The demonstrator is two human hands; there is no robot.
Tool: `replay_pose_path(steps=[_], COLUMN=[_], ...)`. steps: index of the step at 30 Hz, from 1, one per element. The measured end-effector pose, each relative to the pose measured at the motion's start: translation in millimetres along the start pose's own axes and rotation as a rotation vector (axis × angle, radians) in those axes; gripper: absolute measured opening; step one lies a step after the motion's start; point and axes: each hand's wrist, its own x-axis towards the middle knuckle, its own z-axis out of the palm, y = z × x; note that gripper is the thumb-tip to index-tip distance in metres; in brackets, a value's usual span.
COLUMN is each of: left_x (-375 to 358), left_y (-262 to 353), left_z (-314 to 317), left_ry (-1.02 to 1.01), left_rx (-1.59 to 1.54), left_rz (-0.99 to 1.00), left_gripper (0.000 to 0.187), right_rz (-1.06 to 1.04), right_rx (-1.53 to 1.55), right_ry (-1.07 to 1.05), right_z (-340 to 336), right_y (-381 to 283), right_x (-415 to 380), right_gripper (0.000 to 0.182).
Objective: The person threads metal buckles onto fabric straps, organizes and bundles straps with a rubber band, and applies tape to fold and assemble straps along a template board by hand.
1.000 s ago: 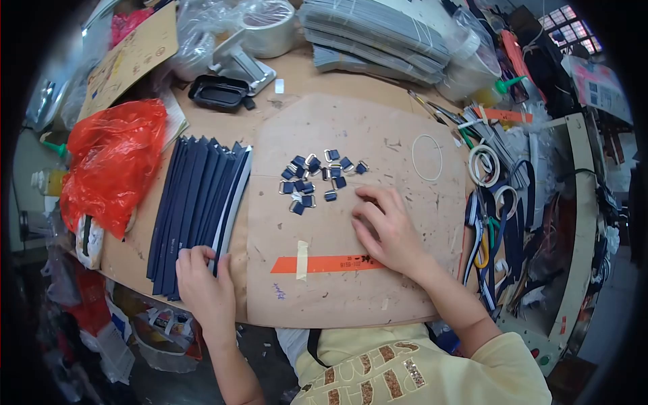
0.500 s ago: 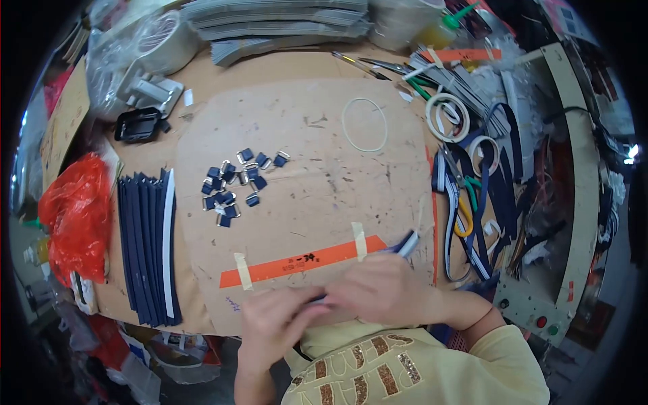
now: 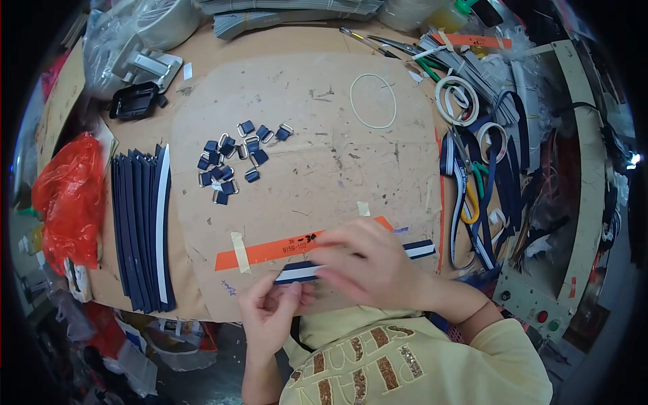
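A navy strip with a white band along it (image 3: 297, 272) stretches across the front of the board, just below the orange marked strip (image 3: 233, 259). My left hand (image 3: 266, 309) pinches its left end between thumb and fingers. Over the middle of the navy strip is my right hand (image 3: 378, 265), slightly blurred, its fingers apart and nothing visible in them. It hides part of both strips. The navy strip's right end (image 3: 422, 250) shows beyond that hand. Masking tape (image 3: 240, 252) crosses the orange strip.
Small navy tabs with metal rings (image 3: 252, 145) lie in a cluster. A stack of navy strips (image 3: 138, 229) and a red plastic bag (image 3: 71, 199) are leftward. A rubber band (image 3: 372, 74) lies farther back. Scissors (image 3: 470, 202), tape rolls (image 3: 476, 108) and straps crowd the right.
My hands have separated, uncovering the navy strip, which now lies flatter and straighter. My left hand is still at its left end; the right fingers have opened. The view has shifted slightly.
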Motion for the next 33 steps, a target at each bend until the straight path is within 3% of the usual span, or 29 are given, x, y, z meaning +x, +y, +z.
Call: replay_pose_path(steps=[2,7,11,17,22,33], left_x=[-1.3,-2.1,-4.8,-7.0,-10.2,-13.3], left_y=[0.2,-0.2,-1.8,-2.4,0.3,-11.8], left_z=[-0.7,-4.3,-4.9,-7.5,-2.2,-5.8], left_ry=[-0.011,-0.111,-0.106,-0.121,-0.039,0.011], left_rx=[0.028,0.005,-0.133,-0.084,-0.029,0.303], left_rz=[0.019,0.068,-0.022,-0.041,-0.017,0.286], left_gripper=[0.015,0.017,0.020,0.020,0.020,0.016], right_rz=[-0.090,-0.125,-0.171,-0.177,-0.052,0.015], right_rx=[-0.013,-0.036,-0.099,-0.175,0.019,0.164], right_ry=[0.045,-0.183,-0.227,-0.211,-0.240,-0.391], right_z=[2.9,6.3,3.9,11.4,3.2,-11.2], right_y=[-2.1,-2.2,-5.7,-11.1,-13.8,-17.0], right_x=[3.6,5.7,7.2,-1.7,-1.2,7.4], right_gripper=[0.019,0.019,0.017,0.016,0.016,0.011])
